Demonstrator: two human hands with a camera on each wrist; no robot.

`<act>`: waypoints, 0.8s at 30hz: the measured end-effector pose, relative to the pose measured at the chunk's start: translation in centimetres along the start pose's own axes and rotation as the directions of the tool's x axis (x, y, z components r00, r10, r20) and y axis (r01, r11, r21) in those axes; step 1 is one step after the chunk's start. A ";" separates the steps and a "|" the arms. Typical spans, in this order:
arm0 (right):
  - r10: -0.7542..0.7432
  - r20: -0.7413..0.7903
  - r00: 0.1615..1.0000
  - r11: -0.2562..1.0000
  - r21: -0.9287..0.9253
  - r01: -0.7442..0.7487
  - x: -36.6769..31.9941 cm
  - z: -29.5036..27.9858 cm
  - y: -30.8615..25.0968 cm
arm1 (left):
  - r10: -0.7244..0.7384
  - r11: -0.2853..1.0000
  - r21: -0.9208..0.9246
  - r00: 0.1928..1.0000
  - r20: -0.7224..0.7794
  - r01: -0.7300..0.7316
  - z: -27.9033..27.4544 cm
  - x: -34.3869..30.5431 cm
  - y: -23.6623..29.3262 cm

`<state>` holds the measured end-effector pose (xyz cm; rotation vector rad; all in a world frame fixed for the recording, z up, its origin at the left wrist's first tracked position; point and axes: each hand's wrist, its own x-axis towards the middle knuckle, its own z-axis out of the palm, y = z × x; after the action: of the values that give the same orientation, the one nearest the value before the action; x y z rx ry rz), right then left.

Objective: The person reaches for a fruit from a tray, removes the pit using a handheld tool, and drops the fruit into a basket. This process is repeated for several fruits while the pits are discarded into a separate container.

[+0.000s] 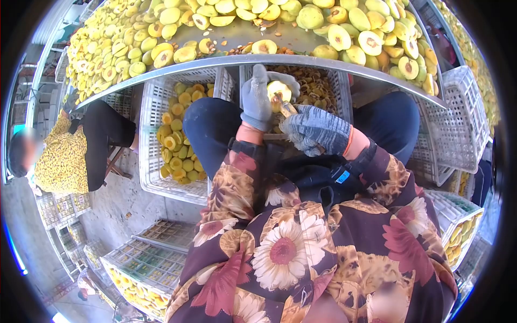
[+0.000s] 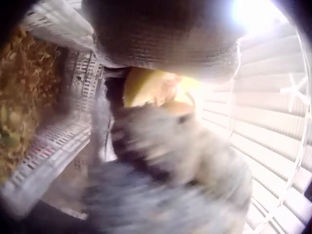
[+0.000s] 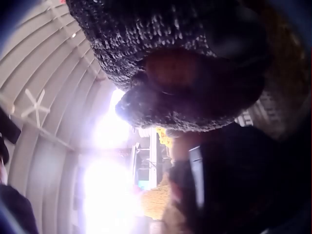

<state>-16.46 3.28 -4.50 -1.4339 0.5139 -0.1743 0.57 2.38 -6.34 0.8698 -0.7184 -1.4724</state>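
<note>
In the head view the gloved left hand [image 1: 258,97] holds a cut yellow fruit [image 1: 279,92], its pale inside facing the right hand. The gloved right hand [image 1: 316,131] grips a short wooden-looking handle [image 1: 288,109] whose tip meets the fruit's middle. Both hands are above a crate of brown scraps [image 1: 309,89]. The left wrist view shows the fruit [image 2: 156,88] between the left hand [image 2: 165,39] and the blurred right hand [image 2: 170,170]. Dark knitted glove fingers of the right hand [image 3: 170,63] are curled in the right wrist view; the tool's tip is hidden there.
A metal table edge [image 1: 258,59] runs in front, with many halved fruits [image 1: 129,46] on the table. A white crate of fruit halves [image 1: 151,161] stands left of the knees. Stacked crates [image 1: 458,118] are at the right, and another person [image 1: 64,156] sits at the left.
</note>
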 end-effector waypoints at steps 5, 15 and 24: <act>0.370 0.074 0.926 0.740 0.578 -0.342 -0.9 -0.3 -2.2 | -0.191 0.979 0.095 0.974 0.122 0.180 0.0 -0.4 1.1; 0.072 0.366 0.928 0.165 0.913 -0.373 -1.3 -0.3 0.9 | -0.252 0.940 -0.195 0.955 0.160 0.280 0.8 -0.2 0.5; 0.202 -0.012 0.979 0.914 0.362 -0.184 -2.4 -0.1 -2.6 | -0.183 0.888 -0.443 0.979 -0.095 0.123 2.9 0.3 0.6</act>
<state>-18.16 3.81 -1.40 -1.0159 0.6262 -0.1376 -1.53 1.83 -4.31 0.6786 -0.2029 -1.6148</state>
